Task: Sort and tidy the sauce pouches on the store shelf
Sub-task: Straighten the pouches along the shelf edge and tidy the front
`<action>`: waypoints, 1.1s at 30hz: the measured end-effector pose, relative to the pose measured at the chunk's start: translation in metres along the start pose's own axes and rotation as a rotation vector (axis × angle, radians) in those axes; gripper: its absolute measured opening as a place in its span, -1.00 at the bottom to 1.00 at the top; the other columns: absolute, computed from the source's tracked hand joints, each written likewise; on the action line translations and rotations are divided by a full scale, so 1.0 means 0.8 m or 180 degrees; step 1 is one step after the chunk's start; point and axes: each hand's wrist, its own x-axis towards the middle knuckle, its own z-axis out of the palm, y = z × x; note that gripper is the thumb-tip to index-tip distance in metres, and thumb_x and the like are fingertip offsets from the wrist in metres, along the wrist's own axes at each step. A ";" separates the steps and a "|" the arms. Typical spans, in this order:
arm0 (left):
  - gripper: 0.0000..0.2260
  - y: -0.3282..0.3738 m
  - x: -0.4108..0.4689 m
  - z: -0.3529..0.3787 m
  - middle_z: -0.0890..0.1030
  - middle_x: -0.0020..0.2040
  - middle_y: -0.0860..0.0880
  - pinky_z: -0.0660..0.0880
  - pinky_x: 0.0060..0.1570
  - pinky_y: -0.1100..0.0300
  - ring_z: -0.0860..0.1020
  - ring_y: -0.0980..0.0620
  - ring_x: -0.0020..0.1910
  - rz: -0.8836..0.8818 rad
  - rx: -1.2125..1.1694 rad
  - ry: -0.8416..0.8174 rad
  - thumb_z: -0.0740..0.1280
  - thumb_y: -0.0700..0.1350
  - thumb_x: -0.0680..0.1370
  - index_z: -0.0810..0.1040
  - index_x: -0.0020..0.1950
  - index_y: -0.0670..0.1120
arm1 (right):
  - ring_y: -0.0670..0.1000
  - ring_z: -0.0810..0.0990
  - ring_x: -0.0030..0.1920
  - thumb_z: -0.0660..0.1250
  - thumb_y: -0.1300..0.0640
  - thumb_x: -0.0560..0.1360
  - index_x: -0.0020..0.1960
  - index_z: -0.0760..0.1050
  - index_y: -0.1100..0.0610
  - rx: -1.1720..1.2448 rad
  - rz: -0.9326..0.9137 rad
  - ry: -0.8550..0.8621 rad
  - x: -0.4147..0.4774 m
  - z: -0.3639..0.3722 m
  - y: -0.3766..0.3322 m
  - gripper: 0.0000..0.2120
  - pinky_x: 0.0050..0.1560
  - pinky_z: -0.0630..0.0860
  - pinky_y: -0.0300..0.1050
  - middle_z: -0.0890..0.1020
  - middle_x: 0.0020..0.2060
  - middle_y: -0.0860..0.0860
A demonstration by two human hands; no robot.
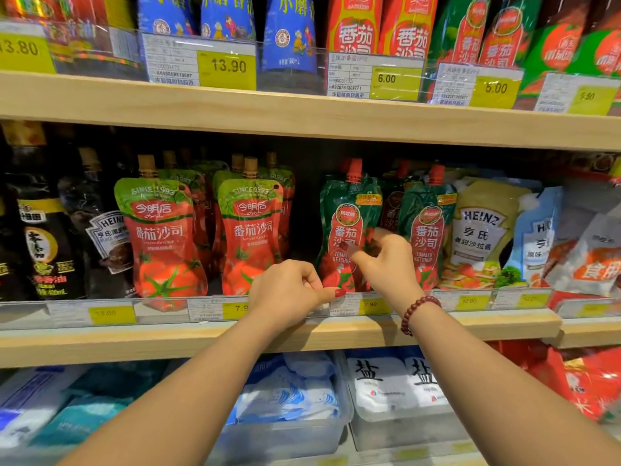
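On the middle shelf (134, 341) stand spouted sauce pouches. Two rows of red ketchup pouches with light-green tops (161, 237) (250, 230) are on the left. A dark-green ketchup pouch (349, 203) leans slightly, with a gap to its left. My right hand (386, 264) pinches that pouch's front at mid-height. A second dark-green pouch (428, 230) stands just right of it. With its fingers curled, my left hand (289, 290) sits at the price rail (369, 306). Its thumb lies by the leaning pouch's bottom corner, and nothing shows in its grip.
Heinz salad-dressing pouches (480, 230) slump at the right of the same shelf, and dark bottles (43, 237) fill its left end. The shelf above holds blue and red bottles behind price tags. Salt bags in clear bins (396, 385) sit below.
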 end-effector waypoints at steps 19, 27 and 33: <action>-0.85 0.000 -0.016 -0.018 0.62 -0.36 0.12 0.55 -0.23 0.13 0.58 0.16 -0.30 0.0249 -0.0459 -0.0164 0.43 0.04 0.40 0.56 -0.34 0.05 | -0.04 0.59 -0.16 0.43 -0.14 0.34 0.12 0.48 0.08 -0.0143 0.0504 0.0375 -0.022 -0.006 -0.007 -0.55 -0.16 0.56 -0.05 0.61 -0.15 -0.07; -0.83 -0.049 -0.049 -0.070 0.62 -0.29 0.10 0.44 -0.24 0.41 0.54 0.24 -0.24 0.0552 -0.1312 0.0777 0.41 -0.14 0.43 0.57 -0.35 0.05 | -0.20 0.56 -0.24 0.36 -0.13 0.41 -0.08 0.51 -0.05 -0.0260 -0.0411 0.0614 -0.047 0.002 -0.062 -0.81 -0.29 0.47 -0.21 0.57 -0.32 -0.20; -0.74 -0.106 -0.067 -0.113 0.58 -0.28 0.16 0.39 -0.21 0.45 0.54 0.24 -0.20 0.0469 -0.0930 0.1318 0.40 -0.19 0.43 0.51 -0.34 0.14 | -0.22 0.55 -0.14 0.36 0.00 0.42 0.03 0.50 -0.07 0.0177 -0.0949 -0.0175 -0.077 0.077 -0.131 -0.81 -0.11 0.56 -0.15 0.59 -0.18 -0.18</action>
